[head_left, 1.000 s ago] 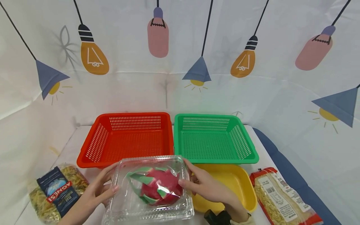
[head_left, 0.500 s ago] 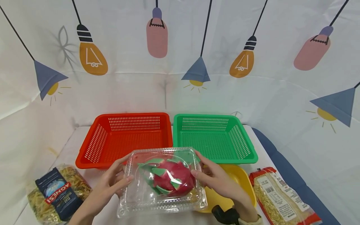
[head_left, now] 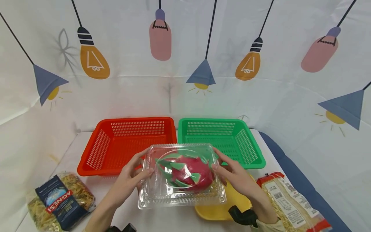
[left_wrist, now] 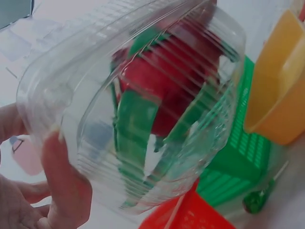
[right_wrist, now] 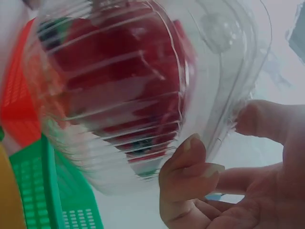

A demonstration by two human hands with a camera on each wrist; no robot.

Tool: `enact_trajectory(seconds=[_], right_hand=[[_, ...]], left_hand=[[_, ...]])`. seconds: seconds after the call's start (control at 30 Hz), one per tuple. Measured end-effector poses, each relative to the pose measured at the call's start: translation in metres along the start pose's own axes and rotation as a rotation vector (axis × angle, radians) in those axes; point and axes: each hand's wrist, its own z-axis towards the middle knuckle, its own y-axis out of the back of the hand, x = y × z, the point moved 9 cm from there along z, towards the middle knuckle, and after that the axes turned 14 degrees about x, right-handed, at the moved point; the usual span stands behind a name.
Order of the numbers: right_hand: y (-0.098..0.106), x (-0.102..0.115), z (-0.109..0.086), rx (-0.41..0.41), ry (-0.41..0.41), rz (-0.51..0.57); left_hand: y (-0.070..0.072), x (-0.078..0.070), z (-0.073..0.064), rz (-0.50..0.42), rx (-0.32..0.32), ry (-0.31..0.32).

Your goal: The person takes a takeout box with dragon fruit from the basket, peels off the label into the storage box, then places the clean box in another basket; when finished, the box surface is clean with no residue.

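Observation:
Both hands hold a clear plastic clamshell box [head_left: 156,193] by its two short sides, lifted above the table. Inside lies a dragon fruit [head_left: 192,172], pink-red with green leafy scales. The left hand [head_left: 128,180] grips the left rim, thumb on top and fingers beneath. On the other side, the right hand [head_left: 236,175] grips the right rim the same way. In the left wrist view, the box [left_wrist: 71,95] shows ribbed walls with the thumb against its edge. The right wrist view has the fruit [right_wrist: 124,71] behind the ribbed plastic, fingertips pinching the rim.
A red basket [head_left: 87,158] and a green basket [head_left: 259,158] stand side by side at the back. Partly covered by the box is a yellow basin [head_left: 232,206]. A pasta bag [head_left: 61,203] lies left, a grain-filled bag [head_left: 290,199] right. A small green-handled object [left_wrist: 255,200] shows below the green basket.
Both hands have carried the clamshell box with the dragon fruit to the right and farther from the body, so it now overlaps the green basket. The grip stays the same.

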Motion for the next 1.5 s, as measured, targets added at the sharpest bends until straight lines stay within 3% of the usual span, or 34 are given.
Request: enact_trajectory(seconds=[0.33,0.57,0.83,1.13,1.5], right_hand=[[0.022,0.000,-0.003,-0.113,-0.023,-0.062],[0.039,-0.005,0.002,-0.179,0.007,-0.078],[0.056,-0.011,0.008,-0.182,-0.041,-0.080],[0.084,-0.021,0.017,-0.238,-0.068,-0.027],[0.115,-0.040,0.023,-0.237,-0.180,0.004]], left_hand=[[-0.006,-0.007,0.028,-0.011,-0.032,-0.024],[-0.006,-0.005,0.050,0.006,-0.063,-0.005],[-0.003,-0.005,0.074,0.049,-0.141,0.010],[-0.009,0.000,0.105,-0.002,-0.223,0.016],[-0.020,0.004,0.142,-0.010,-0.204,0.053]])
